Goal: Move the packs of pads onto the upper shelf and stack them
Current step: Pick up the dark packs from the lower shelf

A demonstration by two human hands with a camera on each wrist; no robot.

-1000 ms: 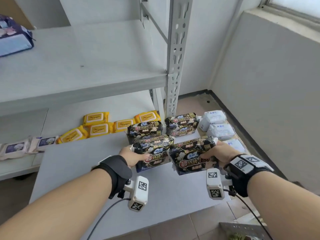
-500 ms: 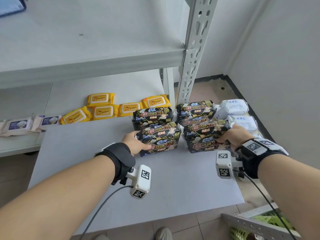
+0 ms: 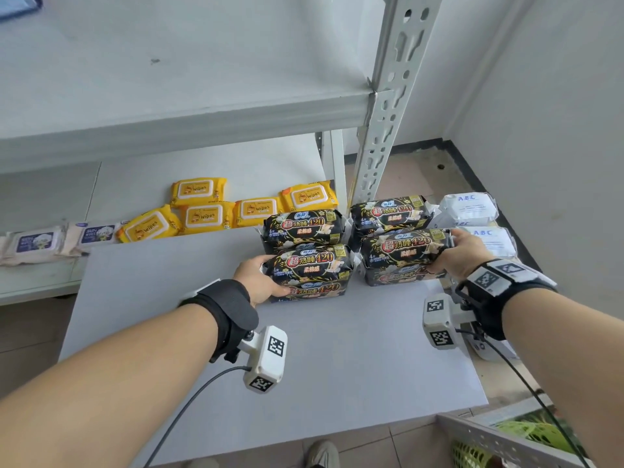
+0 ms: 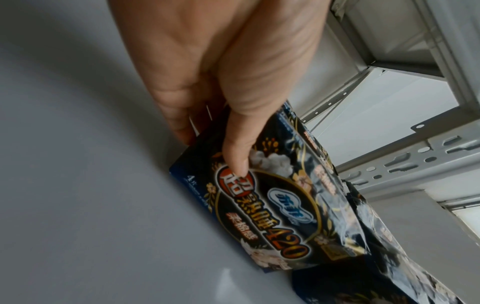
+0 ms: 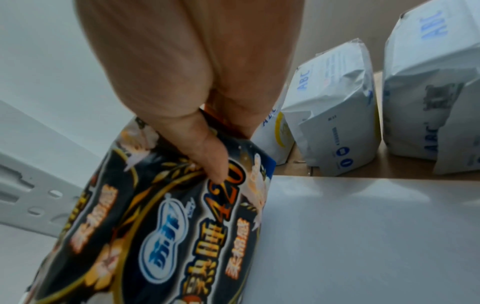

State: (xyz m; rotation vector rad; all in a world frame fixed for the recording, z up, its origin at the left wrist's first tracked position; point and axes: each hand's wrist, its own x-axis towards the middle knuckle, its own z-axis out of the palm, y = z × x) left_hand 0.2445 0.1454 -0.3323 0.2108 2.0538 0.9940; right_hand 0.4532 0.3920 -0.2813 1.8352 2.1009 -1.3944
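Observation:
Several black packs of pads lie on the grey board (image 3: 337,359) below the upper shelf (image 3: 169,79). My left hand (image 3: 265,278) grips the left end of the near-left pack (image 3: 312,265), which sits on another black pack (image 3: 314,292). In the left wrist view the thumb of the left hand (image 4: 221,123) presses the pack's (image 4: 272,205) printed face. My right hand (image 3: 452,255) grips the right end of the near-right pack (image 3: 401,248), also lying on a pack. The right wrist view shows the right hand (image 5: 207,133) with its thumb on top of that pack (image 5: 168,236). Two more packs (image 3: 304,228) (image 3: 388,211) lie behind.
Yellow wipes packs (image 3: 199,197) and pale baby-wipes packs (image 3: 33,241) lie on the low shelf at left. White ABC packs (image 3: 469,207) sit right of the board. A slotted shelf upright (image 3: 388,113) rises behind the packs. A grey crate with a green basket (image 3: 506,444) stands bottom right.
Both hands have carried their black packs away from me and down, up against the two packs at the back. My head has tipped down.

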